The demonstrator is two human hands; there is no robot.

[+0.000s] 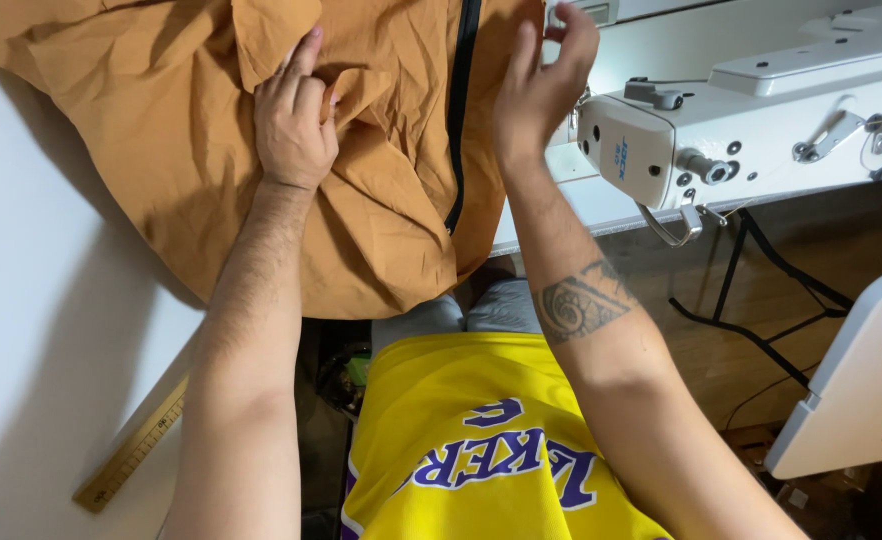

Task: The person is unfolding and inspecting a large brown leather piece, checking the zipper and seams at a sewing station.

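A large piece of orange-brown fabric (161, 120) with a black zipper (459, 110) lies spread over the white table (31, 300) and hangs over its edge. My left hand (293, 120) rests on the fabric, fingers bunching a fold of it. My right hand (541, 75) is raised at the fabric's right edge, beside the head of the white sewing machine (651, 140), with fingers apart and the fingertips near the machine; whether it pinches the cloth I cannot tell.
A wooden ruler (131, 450) lies at the table's near edge on the left. A white tabletop (851, 390) stands at the right. Black cables (761, 300) run beneath the machine over a wooden floor. My yellow jersey (471, 440) fills the bottom.
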